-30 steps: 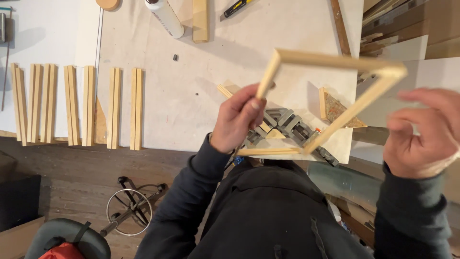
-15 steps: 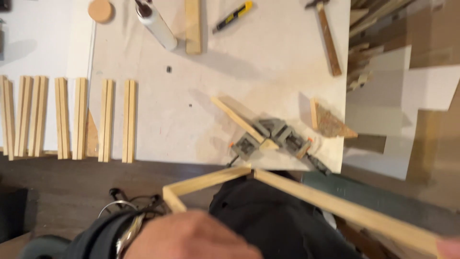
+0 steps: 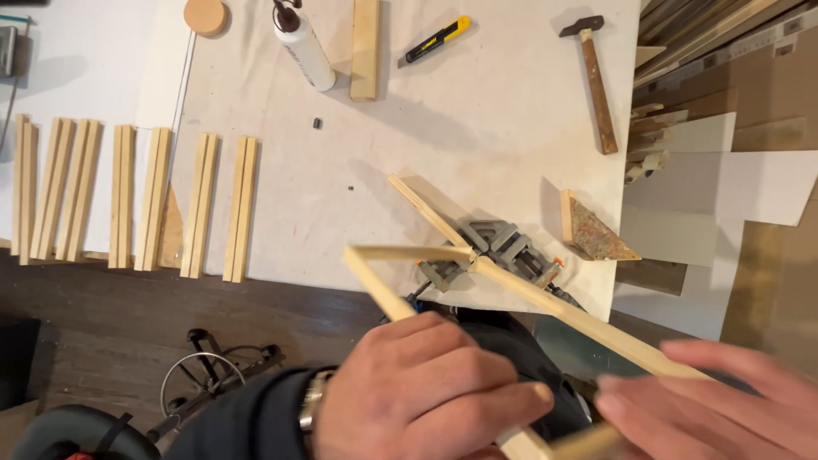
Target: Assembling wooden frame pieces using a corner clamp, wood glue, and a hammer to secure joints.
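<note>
Pale wood strips, joined into a frame [image 3: 511,294], are being held up in front of the person, above the near edge of the tabletop [image 3: 477,136]. The left hand [image 3: 422,392] is closing around the frame's near-left strip, with the fingers curled over it and the knuckles facing the camera. The right hand [image 3: 716,405] is blurred at the lower right; its fingers are lying long and close together over the frame's near corner, but whether they are really pinching the wood I cannot tell. From the two hands the frame is reaching away toward the table, and its far corner is showing just over a grey corner clamp [image 3: 490,251].

This clamp is sitting at the near edge of the tabletop and is gripping another thin strip [image 3: 426,209], which is pointing diagonally to the middle. Just to the right of it a triangular wooden piece [image 3: 592,228] is lying near the right edge. Farther away, toward the far edge, a hammer [image 3: 596,81], a yellow utility knife [image 3: 434,40], a short wooden block [image 3: 365,47] and a white glue bottle [image 3: 302,47] are lying. Along the left part of the near edge, several pairs of wooden strips [image 3: 128,196] are lying side by side.
</note>
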